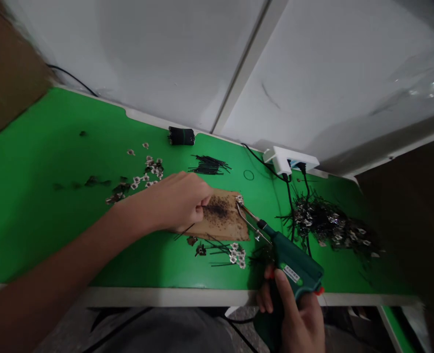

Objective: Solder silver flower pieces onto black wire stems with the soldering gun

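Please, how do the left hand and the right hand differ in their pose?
The left hand is closed, its back upward; the right hand is wrapped around the soldering gun. The left hand is at the brown board, whereas the right hand is by the front table edge. Both are bare.

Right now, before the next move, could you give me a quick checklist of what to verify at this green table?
1. Green soldering gun gripped by the right hand: ok.
2. Left hand apart from the soldering tip: ok.
3. Tip above the scorched board, not bare tabletop: ok, at its far right corner.
4. Tip hot: cannot tell.
5. Black plugs in the white power strip: ok.
6. Cords clear of the heap of wired metal pieces: not ok, one runs through its near side.
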### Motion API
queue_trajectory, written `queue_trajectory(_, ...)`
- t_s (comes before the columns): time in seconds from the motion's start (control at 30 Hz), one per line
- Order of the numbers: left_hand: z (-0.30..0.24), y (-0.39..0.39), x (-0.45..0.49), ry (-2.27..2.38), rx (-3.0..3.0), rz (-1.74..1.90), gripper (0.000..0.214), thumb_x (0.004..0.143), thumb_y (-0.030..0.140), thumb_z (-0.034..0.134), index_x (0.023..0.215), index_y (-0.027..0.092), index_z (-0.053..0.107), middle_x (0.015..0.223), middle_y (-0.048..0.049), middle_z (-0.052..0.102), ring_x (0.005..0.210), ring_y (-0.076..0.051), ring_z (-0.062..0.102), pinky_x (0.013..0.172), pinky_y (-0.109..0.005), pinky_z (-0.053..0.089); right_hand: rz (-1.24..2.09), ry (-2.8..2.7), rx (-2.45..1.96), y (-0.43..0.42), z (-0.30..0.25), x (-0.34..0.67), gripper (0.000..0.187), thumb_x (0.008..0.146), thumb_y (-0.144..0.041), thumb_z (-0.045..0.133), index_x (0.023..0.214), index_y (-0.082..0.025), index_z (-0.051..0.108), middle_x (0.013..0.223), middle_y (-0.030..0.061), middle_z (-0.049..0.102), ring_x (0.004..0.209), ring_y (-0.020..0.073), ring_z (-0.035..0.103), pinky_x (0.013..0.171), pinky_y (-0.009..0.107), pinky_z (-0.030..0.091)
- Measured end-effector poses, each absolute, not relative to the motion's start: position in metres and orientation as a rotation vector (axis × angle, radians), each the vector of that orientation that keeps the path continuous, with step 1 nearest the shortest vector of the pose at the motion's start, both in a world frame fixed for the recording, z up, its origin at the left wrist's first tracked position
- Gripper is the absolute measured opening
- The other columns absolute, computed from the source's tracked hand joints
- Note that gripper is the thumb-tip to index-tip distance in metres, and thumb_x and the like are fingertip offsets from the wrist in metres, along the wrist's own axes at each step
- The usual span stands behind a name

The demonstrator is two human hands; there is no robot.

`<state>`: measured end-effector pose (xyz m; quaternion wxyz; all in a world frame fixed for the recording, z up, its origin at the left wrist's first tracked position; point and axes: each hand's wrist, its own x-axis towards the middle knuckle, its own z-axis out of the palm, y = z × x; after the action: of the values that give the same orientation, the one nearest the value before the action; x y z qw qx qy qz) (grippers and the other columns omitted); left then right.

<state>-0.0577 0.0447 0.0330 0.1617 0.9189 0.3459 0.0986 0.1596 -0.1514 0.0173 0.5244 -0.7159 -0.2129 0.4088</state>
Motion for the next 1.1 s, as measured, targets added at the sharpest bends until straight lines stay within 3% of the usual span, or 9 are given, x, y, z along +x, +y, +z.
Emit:
queue_trajectory(0.3,0.029,0.045,-0.044,0.929,2.388,0.451,0.007,0.086,0.017,0.061,0.081,0.020,0.067,0.074,0.0012,0.068,0.062,-0.013,0.057,0.058,-0.025,0.037,0.929,-0.475,-1.708,-0.150,0.020,0.154,0.035,0.078,-0.049,0.080,0.088,-0.019,0.065,0.063,-0.0033,0.055,0.050,0.0113,0.045,0.050,0.028,0.039)
queue_trajectory(0.43,0.022,0.039,-0.029,1.066,2.443,0.569,0.015,0.095,0.020,0.059,0.088,0.020,0.072,0.086,-0.0020,0.075,0.079,-0.018,0.068,0.068,-0.027,0.044,0.952,-0.483,-1.690,-0.150,0.020,0.154,0.034,0.079,-0.048,0.081,0.086,-0.020,0.062,0.071,-0.0017,0.060,0.051,0.0098,0.045,0.049,0.027,0.039)
queue_trajectory(0.67,0.007,0.031,-0.015,1.152,2.492,0.676,0.015,0.092,0.013,0.060,0.091,0.021,0.073,0.080,-0.0021,0.075,0.075,-0.018,0.069,0.068,-0.027,0.049,0.913,-0.524,-1.744,-0.152,0.018,0.155,0.033,0.080,-0.048,0.079,0.088,-0.020,0.063,0.058,-0.0045,0.052,0.051,0.0121,0.047,0.051,0.028,0.038)
queue_trajectory(0.9,0.011,0.033,-0.013,1.203,2.430,0.662,0.008,0.091,0.018,0.067,0.088,0.018,0.074,0.091,-0.0035,0.074,0.081,-0.020,0.070,0.068,-0.029,0.048,0.910,-0.539,-1.769,-0.149,0.020,0.154,0.037,0.080,-0.052,0.078,0.089,-0.019,0.064,0.054,-0.0046,0.051,0.050,0.0126,0.046,0.052,0.028,0.038)
queue_trajectory(1.1,0.007,0.036,-0.005,1.169,2.433,0.551,0.011,0.095,0.020,0.063,0.095,0.017,0.074,0.091,-0.0049,0.074,0.087,-0.022,0.070,0.076,-0.032,0.051,0.962,-0.521,-1.726,-0.152,0.018,0.157,0.035,0.079,-0.049,0.080,0.088,-0.020,0.062,0.065,-0.0040,0.056,0.052,0.0107,0.047,0.051,0.027,0.038)
